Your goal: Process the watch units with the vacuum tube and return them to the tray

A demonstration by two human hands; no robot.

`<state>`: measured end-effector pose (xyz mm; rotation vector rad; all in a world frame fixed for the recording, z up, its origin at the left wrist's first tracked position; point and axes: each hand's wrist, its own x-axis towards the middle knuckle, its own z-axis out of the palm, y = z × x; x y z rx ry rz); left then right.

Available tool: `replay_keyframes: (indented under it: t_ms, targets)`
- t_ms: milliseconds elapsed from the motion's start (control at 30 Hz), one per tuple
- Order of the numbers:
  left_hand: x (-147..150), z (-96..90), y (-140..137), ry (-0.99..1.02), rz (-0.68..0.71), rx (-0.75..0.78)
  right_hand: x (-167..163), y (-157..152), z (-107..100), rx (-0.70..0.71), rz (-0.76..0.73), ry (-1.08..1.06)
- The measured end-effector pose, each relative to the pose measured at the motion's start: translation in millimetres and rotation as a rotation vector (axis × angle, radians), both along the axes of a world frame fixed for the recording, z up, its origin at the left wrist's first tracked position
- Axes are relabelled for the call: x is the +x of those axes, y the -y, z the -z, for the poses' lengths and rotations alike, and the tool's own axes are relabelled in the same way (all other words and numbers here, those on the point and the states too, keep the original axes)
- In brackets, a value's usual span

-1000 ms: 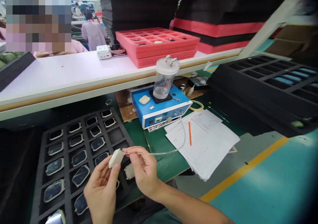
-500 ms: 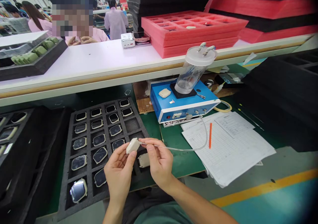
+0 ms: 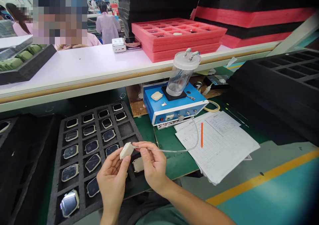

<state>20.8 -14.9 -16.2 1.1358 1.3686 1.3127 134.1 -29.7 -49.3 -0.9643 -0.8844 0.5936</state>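
My left hand (image 3: 112, 178) pinches a small cream watch case (image 3: 126, 151) between thumb and fingers, tilted on its edge. A thin clear tube (image 3: 174, 151) is gripped in my right hand (image 3: 155, 170), its end touching or very close to the case's right edge; the exact contact is too small to tell. Beneath both hands lies a dark foam tray (image 3: 81, 152) holding several watches with dark screens in its compartments. Another cream case (image 3: 138, 165) rests in the tray, partly hidden by my right hand. The tube runs to a blue control box (image 3: 174, 113).
On the blue box stand a clear cylinder (image 3: 181, 75) and a cream case (image 3: 157, 96). Papers (image 3: 219, 152) with an orange stick (image 3: 201, 135) lie to the right. Above, a white shelf (image 3: 94, 63) bears red foam trays (image 3: 171, 47). A co-worker (image 3: 91, 39) sits beyond.
The view has turned slightly right, so most things sit further left in the picture. Both hands keep the same hold on the watch case and tube.
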Motion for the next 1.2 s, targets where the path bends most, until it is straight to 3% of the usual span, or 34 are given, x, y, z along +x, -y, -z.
replay_keyframes:
  t_ms: [467, 567, 667, 733, 800, 867, 967, 1100, 1200]
  targets:
    - [2.5, -7.8, -7.0, -0.113, 0.028, 0.071, 1.3, 3.7, 2.0, 0.045, 0.029, -0.054]
    - [7.1, -7.7, -14.7, -0.387, 0.087, 0.186, 1.1, 7.2, 3.9, 0.054, 0.078, -0.112]
    - [11.0, -4.5, -15.9, -0.858, 0.199, 0.296, 1.3, 8.5, 4.9, 0.039, 0.097, -0.128]
    - [9.8, -6.4, -14.8, -1.132, 0.202, 0.343, 1.8, 8.8, 4.9, 0.025, 0.097, -0.126]
    - [5.2, -15.3, -19.5, -1.281, 0.194, 0.378, 2.3, 9.1, 4.9, 0.018, 0.097, -0.132]
    - [0.4, -30.2, -36.6, -1.337, 0.285, 0.391, 2.6, 9.6, 5.2, 0.012, 0.102, -0.145]
    - [2.9, -50.6, -86.1, -1.367, 0.503, 0.35, 2.6, 9.7, 6.0, -0.007, 0.094, -0.141]
    - [24.5, -54.3, -158.9, -1.354, 0.532, 0.282, 1.9, 8.0, 6.7, -0.016, 0.063, -0.14]
    - [36.2, -51.6, -179.5, -1.29, 0.509, 0.257, 1.5, 7.0, 7.1, -0.024, 0.064, -0.139]
